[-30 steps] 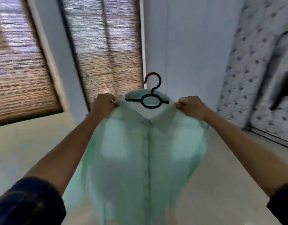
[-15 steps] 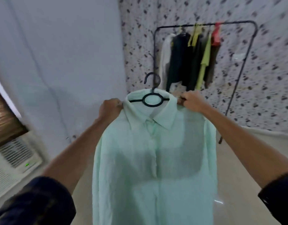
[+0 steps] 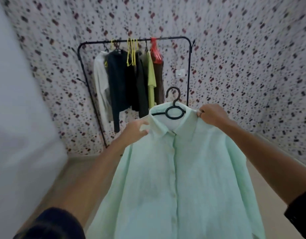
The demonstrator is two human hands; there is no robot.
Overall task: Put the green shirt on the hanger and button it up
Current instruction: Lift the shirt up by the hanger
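Since half a second ago the view has swung further toward the spotted wall, so the clothes rack (image 3: 135,69) now stands in the upper middle of the frame instead of the upper right, and the window unit at lower left is gone from view. Both arms hold as before, the shirt raised in front of the person.

The green shirt (image 3: 174,178) hangs on the black hanger (image 3: 174,111), filling the lower centre of the frame; its front placket looks closed down the middle, with buttons showing along it. The hanger's hook rises free above the collar, touching nothing.

The left hand (image 3: 136,131) is partly closed on the shirt's shoulder just left of the collar, thumb and fingers pinching the cloth. The right hand (image 3: 212,115) is closed narrowly on the opposite shoulder at the collar's right end, fingertips gripping fabric; whether either hand also clasps the hanger arm under the cloth cannot be told.

On the rack, dark, white and yellow-green garments crowd the left and middle of the rail; the stretch of rail at its right end, directly above the hanger's hook, is bare. Pale floor (image 3: 90,169) lies open at lower left and lower right of the shirt.
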